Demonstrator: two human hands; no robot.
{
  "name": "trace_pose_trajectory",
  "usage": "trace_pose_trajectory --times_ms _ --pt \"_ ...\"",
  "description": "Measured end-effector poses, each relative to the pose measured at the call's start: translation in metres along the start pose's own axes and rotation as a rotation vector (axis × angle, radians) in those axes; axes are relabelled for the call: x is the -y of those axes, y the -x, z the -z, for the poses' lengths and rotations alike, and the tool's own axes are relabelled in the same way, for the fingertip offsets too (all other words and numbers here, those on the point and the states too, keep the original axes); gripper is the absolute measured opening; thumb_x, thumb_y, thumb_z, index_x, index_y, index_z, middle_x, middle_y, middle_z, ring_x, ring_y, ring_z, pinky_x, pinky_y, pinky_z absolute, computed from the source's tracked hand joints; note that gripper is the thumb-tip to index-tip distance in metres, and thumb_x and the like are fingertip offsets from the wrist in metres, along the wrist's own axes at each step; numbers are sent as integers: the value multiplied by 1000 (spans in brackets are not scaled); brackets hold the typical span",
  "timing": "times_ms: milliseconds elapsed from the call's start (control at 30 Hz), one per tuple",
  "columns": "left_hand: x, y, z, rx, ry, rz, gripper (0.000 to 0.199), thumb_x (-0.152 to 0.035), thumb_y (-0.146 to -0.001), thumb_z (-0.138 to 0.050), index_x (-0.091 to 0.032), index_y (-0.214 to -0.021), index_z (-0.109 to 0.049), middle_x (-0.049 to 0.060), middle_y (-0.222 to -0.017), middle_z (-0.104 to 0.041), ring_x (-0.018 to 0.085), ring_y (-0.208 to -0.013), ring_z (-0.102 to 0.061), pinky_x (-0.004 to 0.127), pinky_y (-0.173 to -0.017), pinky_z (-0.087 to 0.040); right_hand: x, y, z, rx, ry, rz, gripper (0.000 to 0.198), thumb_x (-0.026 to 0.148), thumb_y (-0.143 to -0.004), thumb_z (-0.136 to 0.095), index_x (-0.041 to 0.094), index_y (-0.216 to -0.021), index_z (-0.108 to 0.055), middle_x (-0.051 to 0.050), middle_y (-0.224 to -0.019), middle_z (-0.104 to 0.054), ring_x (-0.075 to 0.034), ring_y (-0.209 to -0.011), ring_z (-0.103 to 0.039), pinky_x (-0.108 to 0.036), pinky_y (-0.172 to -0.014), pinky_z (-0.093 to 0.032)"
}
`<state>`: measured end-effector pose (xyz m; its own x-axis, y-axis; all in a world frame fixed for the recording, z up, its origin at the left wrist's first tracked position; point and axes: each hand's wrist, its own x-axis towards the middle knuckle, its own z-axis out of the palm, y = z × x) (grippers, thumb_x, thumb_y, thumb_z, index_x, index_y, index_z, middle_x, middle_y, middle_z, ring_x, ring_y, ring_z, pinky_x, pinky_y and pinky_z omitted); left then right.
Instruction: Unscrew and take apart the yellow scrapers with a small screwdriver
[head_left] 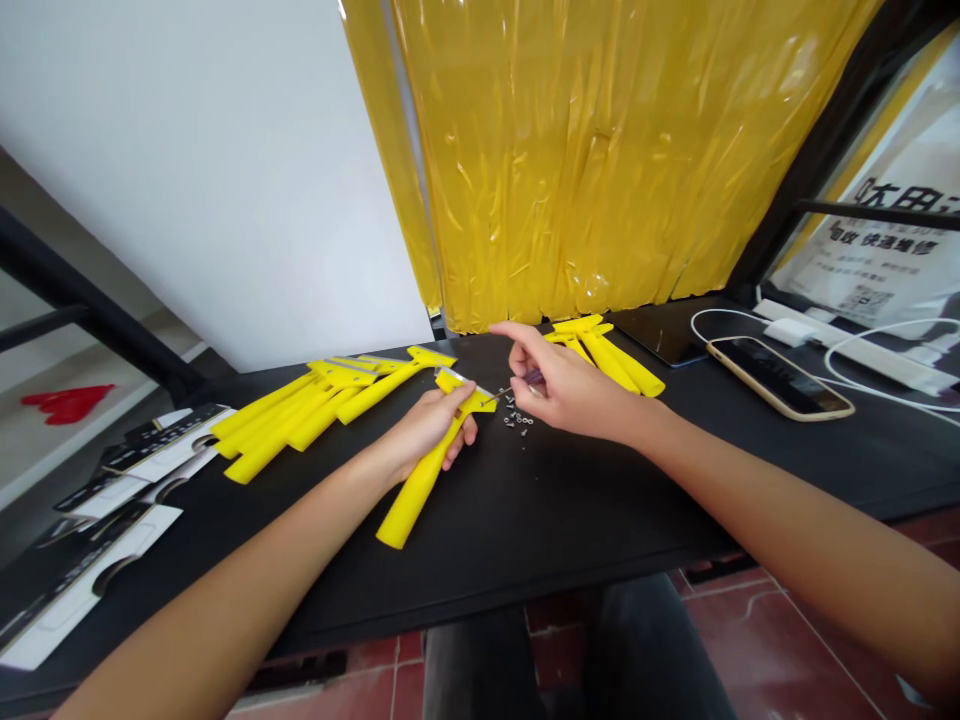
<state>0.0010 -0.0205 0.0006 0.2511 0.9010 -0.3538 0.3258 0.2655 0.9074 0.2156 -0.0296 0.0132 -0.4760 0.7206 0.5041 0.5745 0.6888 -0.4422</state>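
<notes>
My left hand [429, 430] is closed around a yellow scraper [415, 492], its handle slanting down toward me and its head pointing away. A light metal strip runs along the far edge of that head. My right hand [562, 385] pinches a small screwdriver [535, 378], index finger stretched out; the thin shaft reaches to the scraper's head. Whether the tip sits in a screw is too small to tell. Small screws and nuts [517, 418] lie loose on the black table [570, 520] beneath my right hand.
Several yellow scrapers [300, 420] are piled at left, and more scrapers [619, 360] lie behind my right hand. Black-and-white cards [112, 560] cover the left end. A phone [780, 375], a dark tablet [660, 332] and a power strip [862, 345] with white cables occupy the right.
</notes>
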Motion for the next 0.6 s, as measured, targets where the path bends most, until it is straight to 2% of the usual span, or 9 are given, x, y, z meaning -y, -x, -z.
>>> trace_pose_trajectory --times_ms 133,200,267,367,467,533,600 --pt "0 -1 0 -10 8 -2 56 -55 -96 -48 -17 -55 -57 3 -47 -53 10 -31 -41 23 -30 -34 0 -1 0 3 41 -89 47 40 -99 -48 22 -142 -45 -3 -85 -66 -18 -71 -60 -31 -68 -43" --pt "0 0 -1 -13 2 3 57 -55 -96 -48 -17 -55 -57 3 -47 -53 10 -31 -41 23 -30 -34 -3 -1 1 11 51 -119 41 40 -102 -43 22 -139 -48 -2 -82 -68 -19 -69 -61 -31 -68 -43" --pt "-1 2 -2 -16 0 7 57 -55 -96 -47 -17 -55 -56 2 -46 -52 10 -31 -41 23 -31 -34 -4 -1 2 20 39 -90 42 34 -102 -42 22 -142 -46 -3 -85 -69 -19 -72 -62 -31 -69 -44" --pt "-3 3 -3 -35 17 14 53 -53 -97 -47 -18 -58 -55 1 -41 -48 10 -31 -40 23 -31 -34 -2 0 2 38 44 6 47 28 -101 -44 23 -147 -40 -7 -99 -69 -21 -85 -64 -33 -75 -46" --pt "-3 3 -3 -46 45 13 51 -52 -97 -48 -19 -58 -54 0 -40 -47 10 -30 -39 23 -31 -34 0 1 0 38 72 44 48 30 -100 -45 22 -148 -41 -10 -113 -68 -23 -96 -64 -35 -82 -47" --pt "-2 2 -3 -48 53 14 51 -53 -97 -47 -19 -59 -54 0 -41 -47 10 -30 -39 23 -31 -34 -1 0 0 34 91 3 46 38 -101 -46 22 -144 -44 -10 -109 -69 -23 -94 -65 -35 -80 -47" --pt "-2 1 -3 -51 52 19 50 -53 -97 -48 -19 -60 -54 0 -41 -48 11 -30 -40 23 -31 -34 -2 0 2 37 109 -58 43 43 -102 -43 21 -139 -50 -7 -97 -72 -22 -83 -65 -34 -75 -46"
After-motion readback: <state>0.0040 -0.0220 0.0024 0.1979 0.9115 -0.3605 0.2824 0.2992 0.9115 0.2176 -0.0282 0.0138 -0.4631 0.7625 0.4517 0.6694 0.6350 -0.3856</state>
